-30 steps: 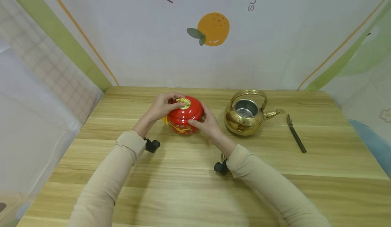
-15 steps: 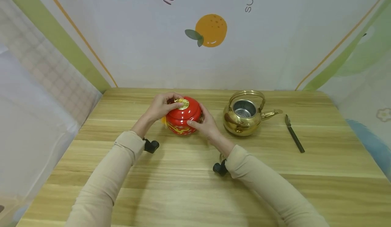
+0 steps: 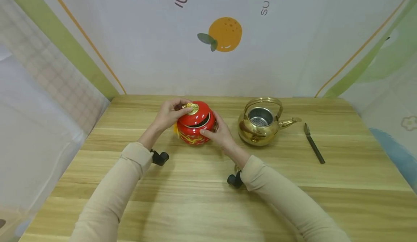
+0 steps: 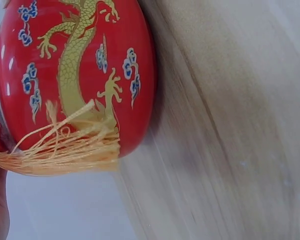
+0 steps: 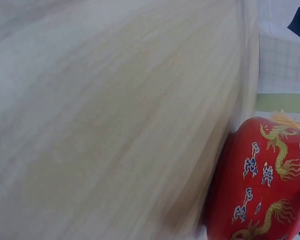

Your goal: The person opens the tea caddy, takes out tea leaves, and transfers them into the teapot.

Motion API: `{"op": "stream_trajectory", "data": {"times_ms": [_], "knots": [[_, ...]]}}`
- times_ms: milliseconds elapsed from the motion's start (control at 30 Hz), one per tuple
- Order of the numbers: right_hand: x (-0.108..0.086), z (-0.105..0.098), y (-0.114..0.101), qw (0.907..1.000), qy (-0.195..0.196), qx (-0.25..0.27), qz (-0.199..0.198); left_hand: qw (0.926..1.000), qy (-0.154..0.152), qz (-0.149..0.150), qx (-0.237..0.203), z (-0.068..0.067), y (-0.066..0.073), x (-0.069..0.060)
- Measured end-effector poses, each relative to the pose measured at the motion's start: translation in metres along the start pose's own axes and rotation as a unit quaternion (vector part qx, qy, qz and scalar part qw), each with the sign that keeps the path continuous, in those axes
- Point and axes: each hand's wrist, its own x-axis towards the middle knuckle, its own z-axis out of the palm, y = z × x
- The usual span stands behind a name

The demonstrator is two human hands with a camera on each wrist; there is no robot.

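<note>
A round red jar [image 3: 192, 136] with golden dragons stands on the wooden table. Its red lid [image 3: 199, 117] is tilted up on the right, and a dark gap shows between lid and rim. My left hand [image 3: 167, 116] pinches the gold knob [image 3: 193, 108] on top of the lid. Around the jar's right side my right hand [image 3: 222, 132] holds the body, thumb at the front; its other fingers are mostly hidden behind the jar. A yellow tassel [image 4: 65, 147] hangs against the jar in the left wrist view.
Right of the jar is a gold teapot [image 3: 257, 131], lidless, with a metal strainer [image 3: 261, 116] inside and its spout pointing right. Beyond the spout lies a dark-handled tool [image 3: 314, 144] with a narrow metal head. A printed cloth [image 3: 156, 61] hangs behind the table [image 3: 195, 205].
My left hand has raised the lid's right side and shifted it slightly left, so a dark opening now shows. The right hand has stayed on the jar.
</note>
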Motion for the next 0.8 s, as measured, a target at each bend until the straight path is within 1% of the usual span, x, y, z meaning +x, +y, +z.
{"op": "stream_trajectory", "data": {"times_ms": [133, 233, 300, 333, 433, 567, 667, 800], "knots": [[0.0, 0.0, 0.001, 1.0, -0.001, -0.003, 0.004, 0.9997, 0.016, -0.009, -0.014, -0.004, -0.016, 0.003], [0.001, 0.0, 0.002, 0.9999, 0.003, -0.009, 0.008, 0.9996, 0.022, -0.003, -0.016, -0.009, -0.019, 0.0], [0.0, 0.0, 0.001, 0.9999, 0.005, -0.012, 0.009, 0.9995, 0.025, 0.0, -0.018, -0.014, -0.019, -0.004], [0.0, 0.0, 0.002, 0.9999, 0.005, -0.011, 0.01, 0.9995, 0.028, -0.004, -0.015, -0.017, -0.019, -0.006], [0.0, 0.0, 0.002, 0.9999, 0.006, -0.011, 0.008, 0.9995, 0.032, -0.002, -0.006, -0.025, -0.02, -0.014], [0.0, 0.0, 0.003, 1.0, 0.007, -0.003, -0.001, 0.9989, 0.043, -0.004, 0.015, -0.038, -0.029, -0.025], [0.0, 0.001, 0.003, 0.9999, 0.005, 0.004, -0.009, 0.998, 0.053, -0.015, 0.03, -0.046, -0.039, -0.032], [0.0, 0.001, 0.003, 0.9999, 0.005, 0.007, -0.009, 0.9963, 0.058, -0.028, 0.057, -0.056, -0.052, -0.042]]}}
